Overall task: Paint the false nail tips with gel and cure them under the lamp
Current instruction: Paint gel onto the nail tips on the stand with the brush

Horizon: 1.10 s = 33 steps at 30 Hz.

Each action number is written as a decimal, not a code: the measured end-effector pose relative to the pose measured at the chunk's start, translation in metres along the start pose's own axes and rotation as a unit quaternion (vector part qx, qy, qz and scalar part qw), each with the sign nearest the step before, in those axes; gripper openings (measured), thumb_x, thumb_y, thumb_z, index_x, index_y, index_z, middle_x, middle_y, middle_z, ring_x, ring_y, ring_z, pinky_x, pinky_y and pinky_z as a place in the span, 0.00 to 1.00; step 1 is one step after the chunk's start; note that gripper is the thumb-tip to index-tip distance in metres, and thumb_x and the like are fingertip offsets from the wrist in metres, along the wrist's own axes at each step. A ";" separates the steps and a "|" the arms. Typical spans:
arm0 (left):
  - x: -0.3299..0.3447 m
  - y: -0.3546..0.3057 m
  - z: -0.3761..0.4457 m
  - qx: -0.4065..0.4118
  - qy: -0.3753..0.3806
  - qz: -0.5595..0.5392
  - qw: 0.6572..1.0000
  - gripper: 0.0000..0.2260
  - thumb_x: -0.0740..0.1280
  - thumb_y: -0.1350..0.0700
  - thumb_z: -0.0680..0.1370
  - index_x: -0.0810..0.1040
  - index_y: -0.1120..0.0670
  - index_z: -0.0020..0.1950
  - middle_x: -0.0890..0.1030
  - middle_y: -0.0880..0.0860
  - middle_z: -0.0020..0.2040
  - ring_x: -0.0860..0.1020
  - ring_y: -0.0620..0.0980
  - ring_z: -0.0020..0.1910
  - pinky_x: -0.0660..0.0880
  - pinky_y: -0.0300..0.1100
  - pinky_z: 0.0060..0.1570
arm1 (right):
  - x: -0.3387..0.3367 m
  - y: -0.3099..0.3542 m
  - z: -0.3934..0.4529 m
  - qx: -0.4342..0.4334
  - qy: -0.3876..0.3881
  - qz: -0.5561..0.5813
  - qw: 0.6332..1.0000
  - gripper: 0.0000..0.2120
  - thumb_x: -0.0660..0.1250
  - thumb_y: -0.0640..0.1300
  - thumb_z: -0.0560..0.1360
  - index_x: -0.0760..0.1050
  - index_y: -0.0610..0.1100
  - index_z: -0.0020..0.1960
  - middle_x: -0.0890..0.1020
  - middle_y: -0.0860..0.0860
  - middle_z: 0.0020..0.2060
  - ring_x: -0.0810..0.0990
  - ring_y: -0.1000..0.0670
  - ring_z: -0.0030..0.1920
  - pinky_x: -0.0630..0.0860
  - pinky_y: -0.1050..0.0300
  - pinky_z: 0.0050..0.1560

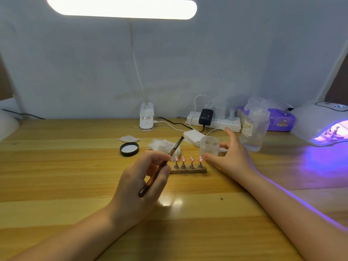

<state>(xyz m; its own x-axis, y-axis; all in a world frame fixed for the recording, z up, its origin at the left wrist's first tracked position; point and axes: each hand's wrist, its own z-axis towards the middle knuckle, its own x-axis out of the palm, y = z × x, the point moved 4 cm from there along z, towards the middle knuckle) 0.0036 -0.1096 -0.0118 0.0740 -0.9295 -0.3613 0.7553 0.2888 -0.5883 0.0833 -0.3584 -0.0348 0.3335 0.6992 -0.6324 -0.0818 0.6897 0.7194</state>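
The person's left hand [148,178] pinches a brown-handled gel brush [162,166] between thumb and fingers, as one holds a pen. The bristle end points up toward one o'clock, away from the table – probably so that wet gel does not touch the wood or the tissue.

The right hand [230,157] is spread wide, thumb and fingers apart, and reaches to the small clear jar [209,146] at about one o'clock from the nail stand. The fingertips seem to touch the jar's side or to be just beside it; which of the two cannot be told. The jar stands without a lid, and a black lid [129,149] lies upside down at about ten o'clock from the stand, so the brush can go in freely.

The false nail tips [188,159], four pink ones, sit on small metal pegs in a wooden stand [188,171] – this lifts them off the table [75,166], so each can be painted without being handled. The stand is between the two hands.

The curing lamp [320,125] glows violet at three o'clock, well apart from the stand, its mouth open toward the person and ready to receive the stand. A crumpled tissue [162,146] lies just behind the brush, near for wiping.
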 end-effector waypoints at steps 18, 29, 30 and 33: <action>-0.006 -0.026 0.008 -0.021 -0.007 -0.070 0.997 0.10 0.63 0.53 0.75 0.81 0.56 0.49 0.82 0.47 0.38 0.82 0.48 0.41 0.78 0.41 0.41 | -0.012 0.069 -0.057 -0.276 -0.074 0.035 0.958 0.42 0.79 0.45 0.65 0.57 0.58 0.70 0.76 0.56 0.57 0.73 0.50 0.60 0.69 0.49 0.62; -0.005 -0.029 0.009 0.009 -0.002 0.003 1.000 0.09 0.63 0.54 0.77 0.80 0.56 0.50 0.83 0.48 0.39 0.82 0.47 0.41 0.78 0.42 0.40 | -0.007 0.081 -0.068 -0.339 -0.057 0.019 0.939 0.41 0.79 0.41 0.65 0.60 0.48 0.71 0.77 0.50 0.57 0.76 0.50 0.58 0.75 0.45 0.57; -0.005 -0.029 0.009 0.008 -0.002 0.001 1.000 0.09 0.63 0.54 0.77 0.80 0.55 0.50 0.83 0.48 0.39 0.82 0.47 0.41 0.77 0.40 0.41 | -0.007 0.081 -0.068 -0.337 -0.057 0.019 0.939 0.41 0.79 0.42 0.65 0.60 0.47 0.71 0.77 0.50 0.57 0.76 0.50 0.58 0.75 0.46 0.57; -0.006 -0.029 0.009 0.010 -0.014 -0.006 1.000 0.09 0.63 0.54 0.77 0.81 0.57 0.49 0.82 0.47 0.38 0.82 0.46 0.40 0.77 0.39 0.40 | -0.007 0.080 -0.068 -0.330 -0.058 0.022 0.942 0.41 0.79 0.42 0.65 0.61 0.45 0.71 0.77 0.50 0.57 0.76 0.50 0.58 0.75 0.49 0.57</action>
<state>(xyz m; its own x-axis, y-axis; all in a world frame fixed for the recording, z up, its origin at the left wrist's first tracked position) -0.0130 -0.1142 0.0135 0.0826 -0.9387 -0.3346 0.7693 0.2735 -0.5773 0.0105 -0.2956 0.0077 0.4125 0.7310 -0.5435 -0.6520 0.6536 0.3843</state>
